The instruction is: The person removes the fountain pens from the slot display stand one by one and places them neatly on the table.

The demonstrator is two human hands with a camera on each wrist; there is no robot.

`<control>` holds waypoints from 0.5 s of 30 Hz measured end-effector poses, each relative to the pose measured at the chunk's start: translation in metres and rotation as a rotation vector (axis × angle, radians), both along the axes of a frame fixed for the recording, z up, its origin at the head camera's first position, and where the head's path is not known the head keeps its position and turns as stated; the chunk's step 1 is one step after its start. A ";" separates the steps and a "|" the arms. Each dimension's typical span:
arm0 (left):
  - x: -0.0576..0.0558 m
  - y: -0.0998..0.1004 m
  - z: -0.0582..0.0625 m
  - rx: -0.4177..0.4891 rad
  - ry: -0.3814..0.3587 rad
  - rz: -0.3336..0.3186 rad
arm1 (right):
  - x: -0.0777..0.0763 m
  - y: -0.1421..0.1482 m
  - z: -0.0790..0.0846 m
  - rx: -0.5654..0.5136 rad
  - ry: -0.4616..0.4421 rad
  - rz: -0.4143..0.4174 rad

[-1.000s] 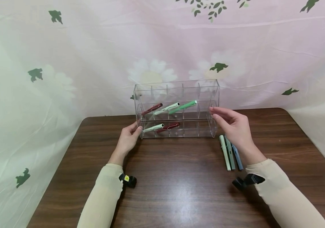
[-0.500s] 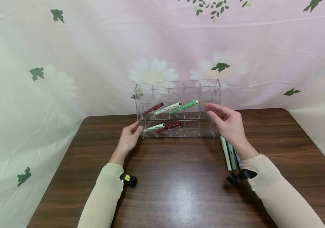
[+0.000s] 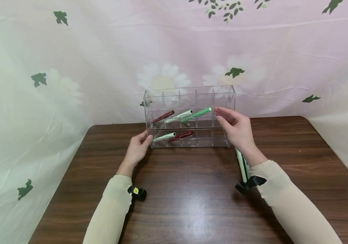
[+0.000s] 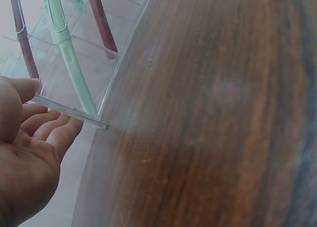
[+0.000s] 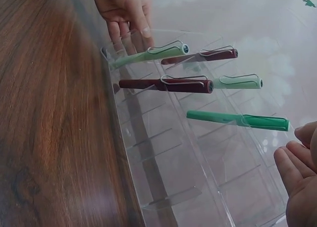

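Observation:
A clear acrylic pen rack with divided tiers stands against the backdrop. My left hand grips its left side panel, thumb on one face and fingers on the other in the left wrist view. In the upper tier lie a dark red pen, a pale green pen and a bright green pen. The lower one holds another pale green pen and dark red pen. My right hand is beside the bright green pen's capped end, thumb and fingers apart, nothing between them.
On the brown wooden table, more pens lie right of the rack, partly hidden by my right wrist. A floral fabric backdrop hangs behind and at the sides.
My right hand has moved left along the rack's front, from its right end to the bright green pen's cap. The left hand and the pens in the rack have stayed put.

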State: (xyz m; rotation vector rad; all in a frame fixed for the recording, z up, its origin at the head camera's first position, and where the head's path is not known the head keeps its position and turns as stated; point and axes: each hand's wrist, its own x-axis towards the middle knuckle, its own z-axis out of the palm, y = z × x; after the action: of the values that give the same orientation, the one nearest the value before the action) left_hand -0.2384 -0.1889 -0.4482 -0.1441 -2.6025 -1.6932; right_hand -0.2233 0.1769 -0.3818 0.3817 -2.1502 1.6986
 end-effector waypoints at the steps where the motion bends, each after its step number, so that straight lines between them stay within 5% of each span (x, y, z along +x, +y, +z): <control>1: 0.000 0.000 0.000 0.003 -0.002 -0.001 | -0.001 -0.001 0.000 -0.005 -0.001 0.003; 15: 0.000 -0.001 0.000 -0.005 -0.009 -0.011 | -0.014 -0.012 0.001 -0.035 -0.020 0.029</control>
State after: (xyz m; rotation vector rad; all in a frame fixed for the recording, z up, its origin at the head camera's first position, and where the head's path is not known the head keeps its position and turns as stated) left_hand -0.2386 -0.1901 -0.4479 -0.1522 -2.6177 -1.6946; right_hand -0.2374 0.1650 -0.3807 0.3896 -2.1356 1.7608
